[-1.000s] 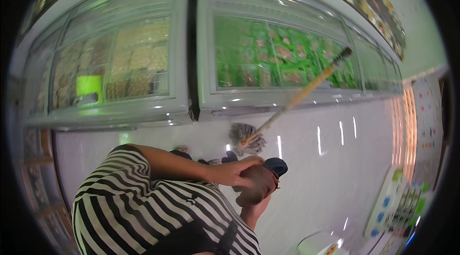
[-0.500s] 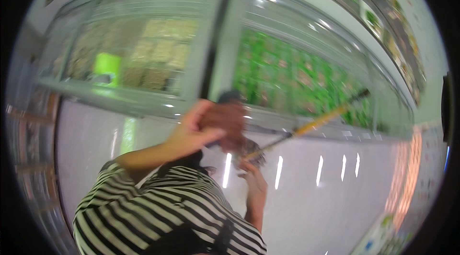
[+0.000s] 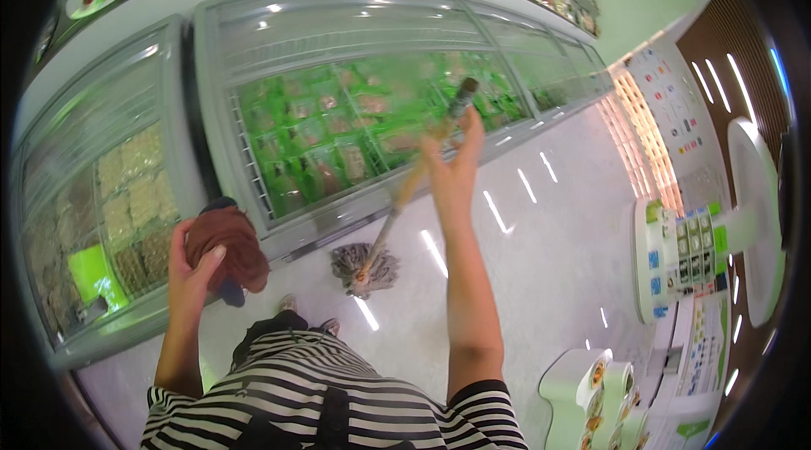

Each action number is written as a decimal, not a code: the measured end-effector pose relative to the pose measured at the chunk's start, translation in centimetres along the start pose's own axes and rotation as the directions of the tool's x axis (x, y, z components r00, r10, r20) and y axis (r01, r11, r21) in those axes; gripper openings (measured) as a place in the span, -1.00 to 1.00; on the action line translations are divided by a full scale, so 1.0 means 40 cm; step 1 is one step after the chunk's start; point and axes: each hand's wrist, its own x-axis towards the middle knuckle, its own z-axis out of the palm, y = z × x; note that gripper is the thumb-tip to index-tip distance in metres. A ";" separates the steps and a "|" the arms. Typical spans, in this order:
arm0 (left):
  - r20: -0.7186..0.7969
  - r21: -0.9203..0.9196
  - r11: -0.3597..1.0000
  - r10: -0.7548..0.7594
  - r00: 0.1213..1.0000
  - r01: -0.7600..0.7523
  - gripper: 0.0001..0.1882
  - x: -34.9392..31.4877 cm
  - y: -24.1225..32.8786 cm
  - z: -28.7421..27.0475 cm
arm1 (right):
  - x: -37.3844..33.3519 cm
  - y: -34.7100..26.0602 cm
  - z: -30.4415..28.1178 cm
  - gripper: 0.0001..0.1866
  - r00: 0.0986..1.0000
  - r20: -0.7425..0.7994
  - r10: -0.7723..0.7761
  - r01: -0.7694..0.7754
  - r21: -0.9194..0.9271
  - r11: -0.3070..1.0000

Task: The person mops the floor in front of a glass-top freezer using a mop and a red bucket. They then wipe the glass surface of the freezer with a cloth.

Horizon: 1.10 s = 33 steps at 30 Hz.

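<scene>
On the left, my left hand (image 3: 193,277) is closed around a bunched brown cloth (image 3: 228,239), its thumb across the front; a dark blue part shows at the top and bottom of the bundle. Out to the right, my right hand (image 3: 456,150) grips the upper part of a mop's yellowish handle (image 3: 410,184), below its dark end. The handle slants down to the left, to a grey, stringy mop head (image 3: 365,270) that appears to rest on the pale floor, beyond my shoes.
Glass-topped freezers (image 3: 363,15) run across ahead, with green packages (image 3: 321,120) inside one and beige packages (image 3: 131,171) in the left one. A low rounded display stand (image 3: 562,387) stands at lower right. Farther right is a white display unit (image 3: 650,302).
The view has turned to the right. My left hand and the cloth have moved left, away from the mop. My right hand now grips the handle's upper part instead of being low near the mop head.
</scene>
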 end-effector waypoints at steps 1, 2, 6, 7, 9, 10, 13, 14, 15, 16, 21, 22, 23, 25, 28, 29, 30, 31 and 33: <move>-0.006 0.025 1.000 0.006 1.000 -0.006 -0.43 0.008 0.006 -0.015 | 0.016 0.006 0.030 -0.20 1.000 -0.001 0.000 0.000 0.055 0.998; -0.013 0.047 0.999 0.010 1.000 -0.009 -0.42 0.017 0.009 -0.024 | 0.032 0.024 0.036 -0.19 0.998 -0.031 -0.055 0.053 -0.072 0.996; 0.017 0.456 0.886 0.083 0.996 -0.081 -0.41 0.016 -0.012 -0.096 | 0.067 0.020 0.058 -0.19 0.978 -0.066 -0.197 0.184 -0.164 0.969; 0.038 0.572 0.817 0.067 0.997 -0.076 -0.41 0.012 0.011 -0.099 | 0.078 0.035 0.052 -0.22 0.959 -0.060 -0.279 0.250 -0.288 0.924; 0.073 0.683 0.725 0.056 0.996 -0.091 -0.42 0.001 0.019 -0.109 | 0.098 0.046 0.051 -0.28 0.926 -0.047 -0.376 0.321 -0.426 0.845; 0.082 0.694 0.713 0.068 0.994 -0.106 -0.43 -0.005 0.003 -0.118 | 0.111 0.038 0.059 -0.30 0.921 -0.041 -0.387 0.331 -0.442 0.834; 0.083 0.637 0.768 0.014 0.996 -0.064 -0.47 -0.011 -0.031 -0.111 | 0.158 0.071 0.056 -0.35 0.941 0.001 -0.337 0.307 -0.416 0.856; 0.073 0.610 0.791 -0.001 0.997 -0.044 -0.48 -0.009 -0.044 -0.105 | 0.170 0.092 0.053 -0.41 0.938 0.009 -0.347 0.320 -0.413 0.853; 0.026 0.546 0.838 0.016 1.000 -0.027 -0.48 -0.005 -0.072 -0.110 | 0.184 0.124 0.041 -0.46 0.937 0.041 -0.347 0.324 -0.477 0.817; -0.021 0.479 0.878 0.034 0.999 -0.020 -0.48 0.004 -0.113 -0.114 | 0.192 0.147 0.029 -0.50 0.935 0.068 -0.347 0.327 -0.539 0.776; -0.247 0.448 0.894 0.100 0.964 0.022 -0.46 0.073 -0.197 -0.168 | 0.170 0.172 0.015 -0.56 0.909 0.045 -0.414 0.379 -0.502 0.777; -0.259 0.468 0.883 0.101 0.961 0.033 -0.51 0.081 -0.199 -0.174 | 0.158 0.164 0.014 -0.56 0.908 0.030 -0.419 0.378 -0.494 0.783; -0.295 0.564 0.825 0.170 0.940 0.028 -0.47 0.089 -0.218 -0.184 | 0.147 0.162 0.011 -0.56 0.905 0.015 -0.424 0.373 -0.505 0.779; -0.277 0.774 0.633 0.305 0.911 0.023 -0.43 0.106 -0.256 -0.202 | 0.131 0.154 -0.007 -0.56 0.897 -0.024 -0.441 0.360 -0.538 0.762; -0.096 0.968 0.249 0.458 0.884 -0.024 -0.40 0.127 -0.277 -0.231 | 0.108 0.136 -0.042 -0.55 0.907 -0.049 -0.419 0.342 -0.498 0.797; -0.103 0.969 0.247 0.447 0.889 -0.012 -0.38 0.129 -0.279 -0.239 | 0.100 0.140 -0.066 -0.55 0.925 -0.054 -0.377 0.308 -0.475 0.824; -0.111 0.970 0.243 0.438 0.892 0.001 -0.37 0.131 -0.278 -0.246 | 0.093 0.146 -0.089 -0.55 0.929 -0.063 -0.364 0.297 -0.460 0.837; -0.139 0.938 0.346 0.379 0.915 -0.001 -0.35 0.133 -0.276 -0.251 | 0.082 0.141 -0.108 -0.56 0.929 -0.086 -0.360 0.276 -0.485 0.830; -0.172 0.845 0.534 0.243 0.955 0.016 -0.31 0.134 -0.261 -0.239 | 0.053 0.125 -0.158 -0.57 0.932 -0.141 -0.335 0.214 -0.532 0.819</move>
